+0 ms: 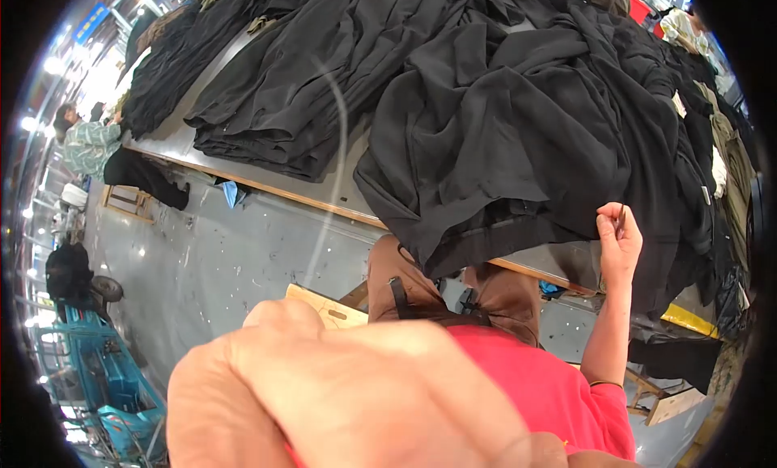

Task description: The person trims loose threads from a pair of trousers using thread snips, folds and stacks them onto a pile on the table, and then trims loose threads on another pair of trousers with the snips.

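Observation:
My left hand (364,379) is raised very close to the camera, large and blurred, with the back of the hand and bent knuckles showing. Its fingertips are hidden, so what it touches is not visible. My right hand (620,235) is closed in a pinch over the front of a black garment (502,136). A thin dark sliver shows between the fingers; whether it is cloth or a small tool I cannot make out. The garment lies rumpled on the table, its banded edge hanging over the front above my lap.
More black garments (283,96) lie piled along the grey table (251,169). A wooden stool (324,306) stands by my legs. To the left are a person in a patterned top (91,148) and a teal cart (121,387). Olive cloth (728,160) hangs at the right.

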Demonstrator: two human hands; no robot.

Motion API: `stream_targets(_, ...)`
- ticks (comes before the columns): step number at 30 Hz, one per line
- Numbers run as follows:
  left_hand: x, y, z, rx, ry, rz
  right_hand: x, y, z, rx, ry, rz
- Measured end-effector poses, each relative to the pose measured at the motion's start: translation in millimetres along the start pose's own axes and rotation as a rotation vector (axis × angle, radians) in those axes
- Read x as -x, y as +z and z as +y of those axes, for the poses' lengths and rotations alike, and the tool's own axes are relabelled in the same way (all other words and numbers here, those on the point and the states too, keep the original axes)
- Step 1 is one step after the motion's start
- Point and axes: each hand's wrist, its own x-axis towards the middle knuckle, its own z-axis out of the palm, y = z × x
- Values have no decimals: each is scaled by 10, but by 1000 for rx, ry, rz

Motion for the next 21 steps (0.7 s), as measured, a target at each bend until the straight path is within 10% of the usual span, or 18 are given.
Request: stream_targets(21,196,86,234,-133,32,146,26,-209,18,488,-125,-16)
